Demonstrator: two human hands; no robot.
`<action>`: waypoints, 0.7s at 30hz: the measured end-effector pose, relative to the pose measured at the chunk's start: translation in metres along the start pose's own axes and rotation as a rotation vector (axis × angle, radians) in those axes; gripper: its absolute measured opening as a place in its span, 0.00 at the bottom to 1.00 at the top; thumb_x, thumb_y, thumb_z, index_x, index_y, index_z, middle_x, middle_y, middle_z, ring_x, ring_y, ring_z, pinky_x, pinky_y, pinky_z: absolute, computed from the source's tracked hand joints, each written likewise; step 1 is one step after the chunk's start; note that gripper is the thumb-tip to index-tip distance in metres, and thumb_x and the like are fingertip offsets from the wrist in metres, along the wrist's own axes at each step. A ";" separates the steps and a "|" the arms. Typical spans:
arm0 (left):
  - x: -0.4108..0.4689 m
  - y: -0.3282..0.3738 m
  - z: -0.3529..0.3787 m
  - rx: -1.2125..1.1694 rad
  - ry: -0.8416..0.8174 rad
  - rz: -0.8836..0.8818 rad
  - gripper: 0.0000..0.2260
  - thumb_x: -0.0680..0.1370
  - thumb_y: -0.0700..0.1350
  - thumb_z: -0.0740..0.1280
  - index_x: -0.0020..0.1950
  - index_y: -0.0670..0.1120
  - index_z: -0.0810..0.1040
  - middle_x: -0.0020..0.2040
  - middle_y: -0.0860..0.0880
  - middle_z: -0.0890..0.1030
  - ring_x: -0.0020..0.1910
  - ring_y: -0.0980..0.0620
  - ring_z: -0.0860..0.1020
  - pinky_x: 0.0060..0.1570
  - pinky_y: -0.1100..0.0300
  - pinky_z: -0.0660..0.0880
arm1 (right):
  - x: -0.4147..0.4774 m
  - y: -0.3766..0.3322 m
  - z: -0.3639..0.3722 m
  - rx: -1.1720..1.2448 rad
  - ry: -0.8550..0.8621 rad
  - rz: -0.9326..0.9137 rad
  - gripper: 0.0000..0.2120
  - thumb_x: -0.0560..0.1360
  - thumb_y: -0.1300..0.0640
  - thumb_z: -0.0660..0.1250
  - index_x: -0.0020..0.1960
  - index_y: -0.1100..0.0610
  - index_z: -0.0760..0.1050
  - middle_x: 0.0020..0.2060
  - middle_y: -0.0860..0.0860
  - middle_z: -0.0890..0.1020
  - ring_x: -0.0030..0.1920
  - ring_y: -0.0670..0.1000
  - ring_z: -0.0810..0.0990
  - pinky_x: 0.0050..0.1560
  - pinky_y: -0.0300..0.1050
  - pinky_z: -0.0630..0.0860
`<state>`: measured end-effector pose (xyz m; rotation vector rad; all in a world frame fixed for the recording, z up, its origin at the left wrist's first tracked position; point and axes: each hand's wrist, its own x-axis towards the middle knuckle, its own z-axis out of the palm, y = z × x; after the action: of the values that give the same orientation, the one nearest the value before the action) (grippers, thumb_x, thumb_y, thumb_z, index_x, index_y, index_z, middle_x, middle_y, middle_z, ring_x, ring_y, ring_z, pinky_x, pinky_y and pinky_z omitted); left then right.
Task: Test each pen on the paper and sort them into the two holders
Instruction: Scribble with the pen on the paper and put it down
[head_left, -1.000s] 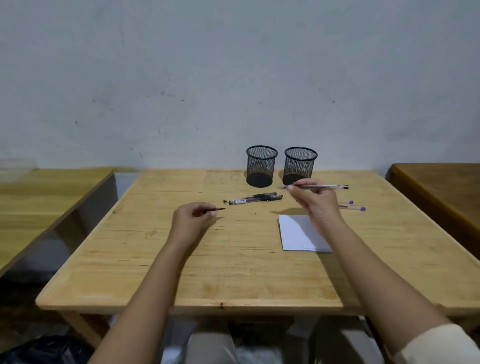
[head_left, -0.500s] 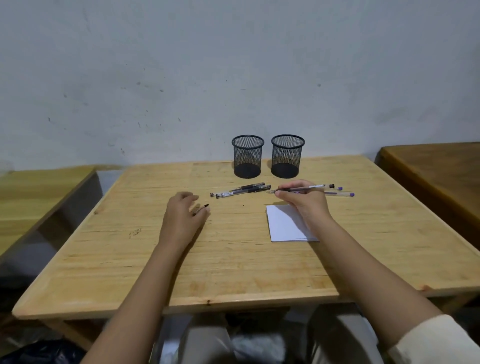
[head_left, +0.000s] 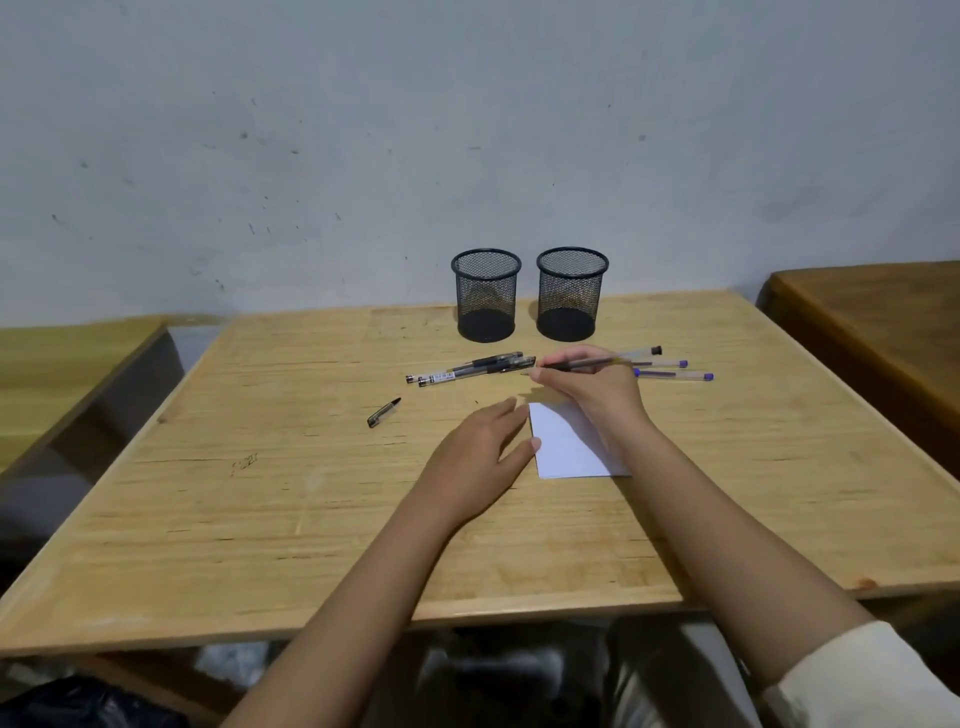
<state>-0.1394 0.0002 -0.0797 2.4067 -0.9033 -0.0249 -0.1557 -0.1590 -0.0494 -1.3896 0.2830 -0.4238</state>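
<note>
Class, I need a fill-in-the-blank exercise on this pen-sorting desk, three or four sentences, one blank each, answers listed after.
1. The right hand holds a ____ above the far edge of the paper.
2. The left hand lies flat, its thumb touching the paper's ____ edge.
3. The two mesh holders at the back contain ____ pens.
4. The loose pen cap lies on the table to the ____ of the left hand.

Answers: pen; left; no; left
</note>
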 end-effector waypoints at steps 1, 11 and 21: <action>-0.001 0.001 0.001 0.011 0.002 0.004 0.23 0.80 0.56 0.58 0.73 0.52 0.63 0.75 0.52 0.62 0.74 0.54 0.60 0.69 0.57 0.61 | 0.002 0.002 0.001 -0.030 0.005 -0.007 0.11 0.65 0.66 0.76 0.45 0.66 0.80 0.39 0.55 0.84 0.40 0.47 0.83 0.42 0.37 0.79; 0.000 0.001 0.003 0.057 0.000 -0.003 0.22 0.80 0.55 0.57 0.74 0.53 0.63 0.76 0.53 0.62 0.74 0.57 0.57 0.68 0.59 0.60 | 0.010 0.005 0.004 -0.147 0.005 0.008 0.10 0.67 0.69 0.72 0.38 0.59 0.72 0.33 0.56 0.78 0.35 0.51 0.79 0.37 0.39 0.78; 0.000 0.002 0.002 0.084 0.035 -0.017 0.19 0.79 0.56 0.59 0.70 0.55 0.69 0.74 0.55 0.64 0.73 0.60 0.59 0.63 0.60 0.66 | 0.015 0.013 0.014 -0.230 0.047 0.000 0.16 0.62 0.73 0.66 0.29 0.59 0.62 0.25 0.55 0.64 0.27 0.48 0.65 0.27 0.38 0.68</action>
<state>-0.1412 -0.0015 -0.0802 2.4845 -0.8836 0.0494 -0.1346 -0.1516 -0.0594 -1.6061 0.3795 -0.4345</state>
